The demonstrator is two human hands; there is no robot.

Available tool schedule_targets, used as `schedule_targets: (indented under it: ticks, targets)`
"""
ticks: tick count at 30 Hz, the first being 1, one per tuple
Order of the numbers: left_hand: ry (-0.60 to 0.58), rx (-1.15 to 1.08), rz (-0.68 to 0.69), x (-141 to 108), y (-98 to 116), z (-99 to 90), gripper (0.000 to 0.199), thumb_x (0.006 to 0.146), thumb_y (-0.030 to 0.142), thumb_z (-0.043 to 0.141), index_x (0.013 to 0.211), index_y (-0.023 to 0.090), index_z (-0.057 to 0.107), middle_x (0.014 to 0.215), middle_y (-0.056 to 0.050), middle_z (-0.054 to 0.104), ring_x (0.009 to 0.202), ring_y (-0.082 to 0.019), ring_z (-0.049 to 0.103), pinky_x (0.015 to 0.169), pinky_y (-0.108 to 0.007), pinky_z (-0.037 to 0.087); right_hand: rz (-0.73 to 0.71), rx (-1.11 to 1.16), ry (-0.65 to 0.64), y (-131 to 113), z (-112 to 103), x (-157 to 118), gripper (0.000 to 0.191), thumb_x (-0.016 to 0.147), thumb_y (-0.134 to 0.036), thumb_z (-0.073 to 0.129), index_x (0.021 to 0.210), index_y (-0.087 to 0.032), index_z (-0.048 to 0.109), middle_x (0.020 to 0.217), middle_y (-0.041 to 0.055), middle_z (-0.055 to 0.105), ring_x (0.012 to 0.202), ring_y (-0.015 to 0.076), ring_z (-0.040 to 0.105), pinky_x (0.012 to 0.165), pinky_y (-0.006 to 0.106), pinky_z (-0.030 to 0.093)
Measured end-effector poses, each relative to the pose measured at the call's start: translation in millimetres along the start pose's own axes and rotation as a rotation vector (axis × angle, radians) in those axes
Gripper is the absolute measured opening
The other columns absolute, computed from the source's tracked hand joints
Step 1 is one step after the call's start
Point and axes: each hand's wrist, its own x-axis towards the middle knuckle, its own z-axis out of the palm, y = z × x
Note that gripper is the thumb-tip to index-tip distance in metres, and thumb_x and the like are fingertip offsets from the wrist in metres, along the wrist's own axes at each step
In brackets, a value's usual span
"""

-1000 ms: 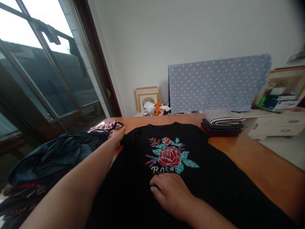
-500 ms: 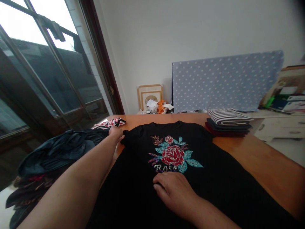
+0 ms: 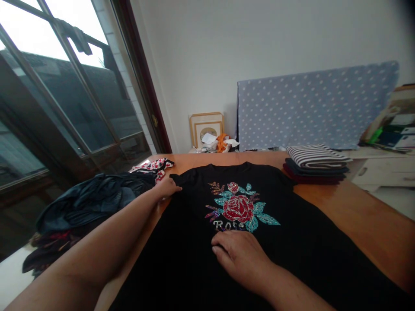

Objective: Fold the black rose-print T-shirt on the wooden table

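Note:
A black T-shirt (image 3: 191,242) lies spread out with its collar at the far side. On its chest is a sparkling red rose (image 3: 238,208) with turquoise leaves and the letters "ROSE" below. My left hand (image 3: 167,188) is at the shirt's left edge, just under the sleeve, its fingers closed on the cloth there. Below the rose print, my right hand (image 3: 241,255) rests palm down on the shirt front, thumb slightly apart from the fingers. Its fingertips are partly hidden from me.
A heap of dark clothes (image 3: 87,203) stands at the left, with a red-and-white patterned garment (image 3: 152,166) behind it. Folded clothes, a striped one (image 3: 319,156) on top, sit on the wooden table (image 3: 366,211) at right. A polka-dot cloth (image 3: 311,110) hangs beyond.
My left hand has shifted from the sleeve's outer end inward to the shirt's side below the sleeve. My right hand stays on the shirt front. The view has turned slightly left.

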Motion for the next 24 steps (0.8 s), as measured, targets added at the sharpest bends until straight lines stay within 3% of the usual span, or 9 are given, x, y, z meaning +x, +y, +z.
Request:
schedule_targets:
  ticks: [3, 7, 10, 13, 16, 20, 24]
  targets:
    - [-0.033, 0.16, 0.024, -3, -4, 0.4, 0.018, 0.067, 0.035, 0.074, 0.068, 0.022, 0.061, 0.072, -0.004, 0.067, 0.081, -0.027, 0.067, 0.07, -0.034, 0.049, 0.006, -0.004, -0.019, -1, -2, 1, 0.024, 0.096, -0.031, 0.049, 0.106, -0.026, 0.07, 0.094, 0.0013, 0.072, 0.091, 0.0171, 0.065, 0.079, 0.028, 0.04]
    - [0.055, 0.331, 0.019, -2, -7, -5.5, 0.017, 0.074, 0.034, 0.065, 0.086, 0.022, 0.064, 0.105, -0.014, 0.07, 0.105, -0.038, 0.063, 0.088, -0.05, 0.045, 0.007, -0.003, -0.027, -2, -2, 0, 0.024, 0.097, -0.031, 0.048, 0.107, -0.027, 0.069, 0.096, 0.0008, 0.072, 0.092, 0.0167, 0.065, 0.08, 0.028, 0.041]
    - [0.113, 0.407, 0.022, -2, -5, -6.2, 0.024, 0.08, 0.034, 0.059, 0.099, 0.02, 0.065, 0.119, -0.021, 0.065, 0.113, -0.042, 0.06, 0.091, -0.055, 0.043, 0.009, 0.001, -0.02, -2, -2, 0, 0.023, 0.096, -0.031, 0.049, 0.107, -0.027, 0.069, 0.096, 0.0003, 0.072, 0.092, 0.0172, 0.065, 0.079, 0.028, 0.04]
    - [0.164, 0.447, 0.075, -5, 1, -2.5, 0.031, 0.084, 0.033, 0.053, 0.11, 0.019, 0.063, 0.127, -0.022, 0.061, 0.118, -0.042, 0.056, 0.093, -0.055, 0.042, 0.005, 0.002, -0.016, -1, -1, 0, 0.023, 0.096, -0.032, 0.049, 0.107, -0.027, 0.069, 0.096, 0.0001, 0.072, 0.091, 0.0175, 0.065, 0.078, 0.029, 0.04]
    - [0.188, 0.463, 0.216, -11, 11, 2.6, 0.031, 0.091, 0.033, 0.044, 0.114, 0.022, 0.063, 0.131, -0.017, 0.059, 0.125, -0.037, 0.051, 0.102, -0.051, 0.037, 0.003, -0.005, -0.022, -1, 0, 1, 0.024, 0.096, -0.032, 0.049, 0.108, -0.027, 0.069, 0.097, 0.0005, 0.072, 0.092, 0.0178, 0.065, 0.078, 0.029, 0.04]
    - [0.148, 0.455, 0.419, -10, 34, 15.0, 0.034, 0.096, 0.036, 0.039, 0.114, 0.023, 0.065, 0.124, -0.013, 0.061, 0.123, -0.032, 0.052, 0.105, -0.044, 0.035, 0.024, -0.012, -0.024, -2, 0, 0, 0.023, 0.095, -0.032, 0.05, 0.108, -0.027, 0.069, 0.096, 0.0006, 0.072, 0.093, 0.0181, 0.065, 0.079, 0.029, 0.04]
    - [0.07, 0.437, 0.495, 3, 61, 42.1, 0.039, 0.098, 0.039, 0.035, 0.118, 0.02, 0.064, 0.123, -0.014, 0.062, 0.117, -0.028, 0.057, 0.101, -0.038, 0.04, 0.022, -0.011, -0.014, -2, 1, -1, 0.021, 0.095, -0.032, 0.05, 0.104, -0.028, 0.069, 0.095, -0.0006, 0.072, 0.09, 0.017, 0.065, 0.078, 0.028, 0.04]
